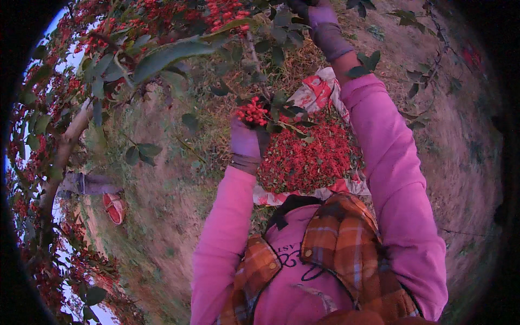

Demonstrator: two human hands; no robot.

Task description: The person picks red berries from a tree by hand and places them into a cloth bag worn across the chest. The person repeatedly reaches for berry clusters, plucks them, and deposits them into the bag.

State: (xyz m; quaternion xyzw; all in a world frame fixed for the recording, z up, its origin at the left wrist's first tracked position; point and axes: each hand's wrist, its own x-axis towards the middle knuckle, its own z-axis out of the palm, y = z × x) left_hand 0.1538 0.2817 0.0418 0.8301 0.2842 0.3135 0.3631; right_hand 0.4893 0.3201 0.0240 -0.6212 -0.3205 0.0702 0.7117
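Observation:
My left hand (247,138), in a glove with a purple back, is at a cluster of small red berries (252,111) with green leaves; leaves and berries hide its fingers, and it seems closed around the stems. My right hand (319,12), gloved too, reaches up among the leafy branches at the top edge, its fingers dark and partly cut off, so its hold cannot be told. Below and between my arms a large heap of red berry clusters (308,152) with some leaves lies on a red and white cloth or sack (321,91) on the ground.
Berry-laden branches (178,53) hang at the upper left, with a thick bare limb (71,130) down the left side. A thin leafy branch (436,61) crosses the upper right. Another person's leg (91,184) and a red shoe (114,209) show at the left, on grassy ground.

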